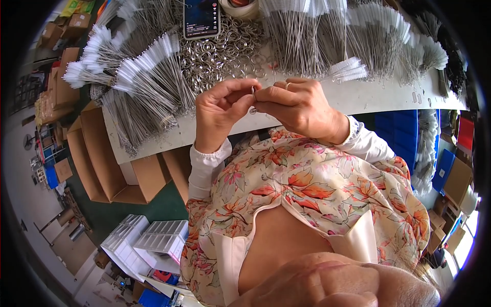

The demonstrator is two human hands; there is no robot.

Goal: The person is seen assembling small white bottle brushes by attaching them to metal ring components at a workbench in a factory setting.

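My left hand [219,108] and my right hand [302,108] meet over the near edge of the white table [348,97]. Between their fingertips is a small metal ring [253,91], pinched from both sides. Another bit of round metal [252,110] shows just under the fingers; I cannot make out whether it joins the ring. Beyond my hands spreads a heap of loose metal rings [225,56]. Left of it lie bundles of thin wire brushes [153,71] with white bristles. More wire brushes [302,41] stretch along the right, and a small bunch of brushes [349,70] lies closer to my right hand.
A phone [201,20] with a lit screen rests on the rings, beside a round tub [240,9]. Open cardboard boxes [110,163] stand below the table's left side, with white plastic crates [161,243] farther down. A blue bin [401,130] sits under the right side.
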